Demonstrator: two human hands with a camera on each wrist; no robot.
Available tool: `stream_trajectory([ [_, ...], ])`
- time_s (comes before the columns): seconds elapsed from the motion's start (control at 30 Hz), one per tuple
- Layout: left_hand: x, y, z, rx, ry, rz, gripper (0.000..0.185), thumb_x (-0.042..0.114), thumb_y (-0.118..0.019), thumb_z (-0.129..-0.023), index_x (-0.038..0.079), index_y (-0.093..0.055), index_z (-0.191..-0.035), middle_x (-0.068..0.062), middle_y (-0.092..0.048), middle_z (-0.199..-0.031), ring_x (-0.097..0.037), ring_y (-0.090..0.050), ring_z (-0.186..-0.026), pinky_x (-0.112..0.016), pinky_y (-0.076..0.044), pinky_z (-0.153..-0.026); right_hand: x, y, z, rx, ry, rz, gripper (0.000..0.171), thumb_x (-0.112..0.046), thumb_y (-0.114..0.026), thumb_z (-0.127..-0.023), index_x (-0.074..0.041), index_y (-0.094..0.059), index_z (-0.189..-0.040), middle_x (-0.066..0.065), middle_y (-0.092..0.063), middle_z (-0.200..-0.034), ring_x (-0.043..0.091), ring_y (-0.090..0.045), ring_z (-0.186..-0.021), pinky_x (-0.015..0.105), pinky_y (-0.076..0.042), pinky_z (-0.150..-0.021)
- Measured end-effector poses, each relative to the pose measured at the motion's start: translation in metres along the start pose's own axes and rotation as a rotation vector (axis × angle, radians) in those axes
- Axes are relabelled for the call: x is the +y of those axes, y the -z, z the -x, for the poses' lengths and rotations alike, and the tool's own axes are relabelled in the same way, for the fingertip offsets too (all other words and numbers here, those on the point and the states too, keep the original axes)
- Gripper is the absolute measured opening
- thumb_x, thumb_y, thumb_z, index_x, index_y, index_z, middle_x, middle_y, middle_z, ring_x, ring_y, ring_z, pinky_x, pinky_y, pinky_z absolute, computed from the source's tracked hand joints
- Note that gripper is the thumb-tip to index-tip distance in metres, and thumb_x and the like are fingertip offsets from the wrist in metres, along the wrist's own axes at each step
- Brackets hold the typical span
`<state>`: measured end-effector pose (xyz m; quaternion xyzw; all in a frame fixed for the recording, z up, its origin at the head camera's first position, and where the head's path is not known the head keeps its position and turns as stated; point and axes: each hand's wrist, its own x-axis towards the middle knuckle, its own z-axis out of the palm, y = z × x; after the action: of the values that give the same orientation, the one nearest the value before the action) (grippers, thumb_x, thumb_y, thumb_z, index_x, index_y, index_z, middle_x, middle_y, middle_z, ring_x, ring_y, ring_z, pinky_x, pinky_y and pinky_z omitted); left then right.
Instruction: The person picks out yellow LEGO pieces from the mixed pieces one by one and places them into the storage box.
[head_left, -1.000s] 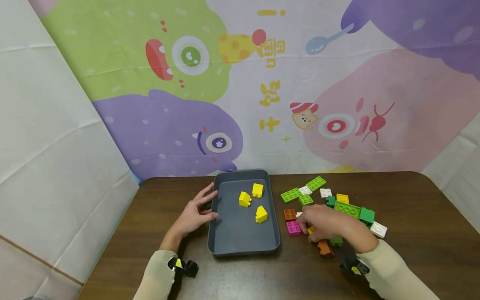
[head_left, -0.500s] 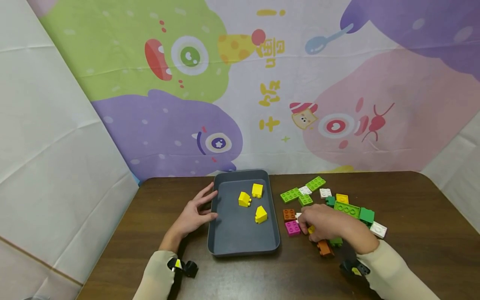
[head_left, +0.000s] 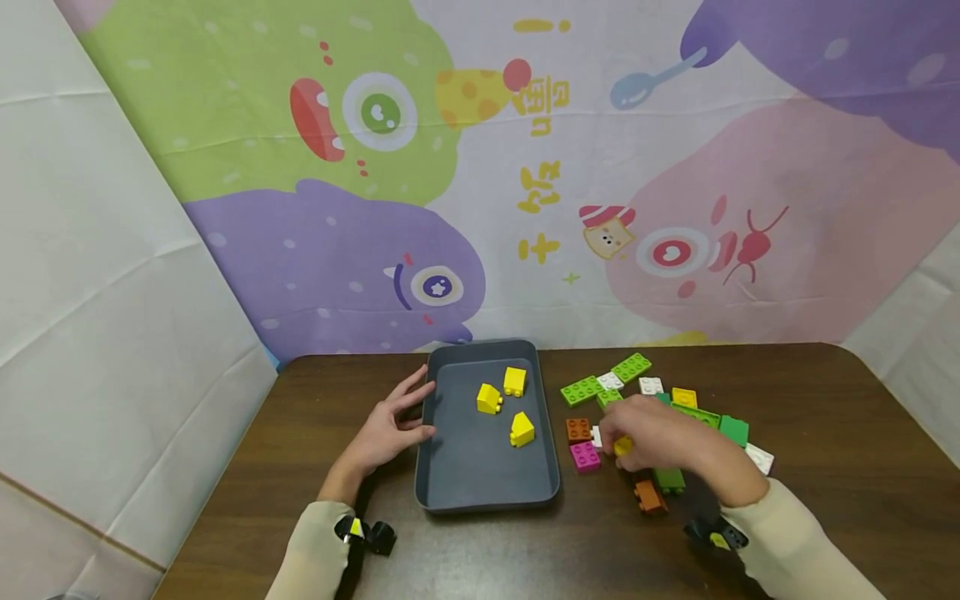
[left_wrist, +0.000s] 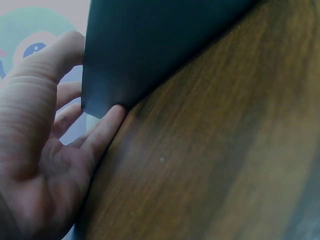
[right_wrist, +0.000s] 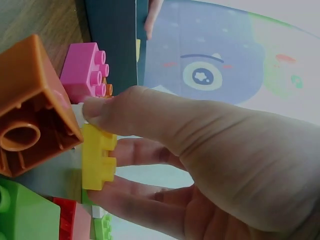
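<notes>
My right hand (head_left: 656, 429) pinches a yellow toy brick (right_wrist: 95, 157) between thumb and fingers, over the loose bricks right of the tray. In the head view only a small part of that brick shows beneath the fingers. A pink brick (head_left: 586, 457) and an orange-brown brick (head_left: 578, 430) lie just left of this hand. At the tray's left side, my left hand (head_left: 382, 433) touches the wall with extended fingers. The dark grey tray (head_left: 491, 506) holds three yellow sloped bricks (head_left: 490, 398).
Light green bricks (head_left: 582, 390) joined with a white one lie behind the right hand. White, yellow and green bricks, including a dark green block (head_left: 733, 431), spread to its right. Nearer the front is an orange brick (head_left: 649, 497). A printed cloth (head_left: 570, 167) hangs behind the table.
My right hand has risen slightly away from the table with the yellow brick, uncovering more of the green brick below it. The left hand and tray stay still.
</notes>
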<state>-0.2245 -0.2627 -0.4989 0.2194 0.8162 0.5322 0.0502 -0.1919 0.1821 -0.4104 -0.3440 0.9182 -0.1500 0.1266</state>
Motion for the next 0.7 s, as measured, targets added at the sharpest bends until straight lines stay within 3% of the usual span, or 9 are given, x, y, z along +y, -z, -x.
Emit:
stream_trajectory([
  [0.5, -0.0001, -0.0007, -0.0007, 0.003, 0.005, -0.009, 0.075, 0.000, -0.080, -0.102, -0.006, -0.045, -0.168, -0.020, -0.018, -0.190, -0.053, -0.031, -0.169, -0.053, -0.059, -0.119, 0.0006, 0.0051, -0.0005, 0.133, -0.008, 0.045, 0.014, -0.014, -0.094, -0.091, -0.019, -0.085, -0.100, -0.005, -0.074, -0.097, 0.010, -0.060, -0.085, 0.030, -0.058, -0.079],
  [0.7, -0.0030, -0.0005, -0.0016, 0.006, -0.015, -0.004, 0.074, 0.000, -0.080, -0.102, -0.008, -0.045, -0.167, -0.023, -0.019, -0.189, -0.056, -0.031, -0.168, -0.053, -0.059, -0.118, 0.0011, 0.0053, -0.0010, 0.184, -0.002, 0.070, 0.014, -0.014, -0.094, -0.091, -0.020, -0.085, -0.099, -0.008, -0.071, -0.094, 0.008, -0.056, -0.083, 0.039, -0.055, -0.080],
])
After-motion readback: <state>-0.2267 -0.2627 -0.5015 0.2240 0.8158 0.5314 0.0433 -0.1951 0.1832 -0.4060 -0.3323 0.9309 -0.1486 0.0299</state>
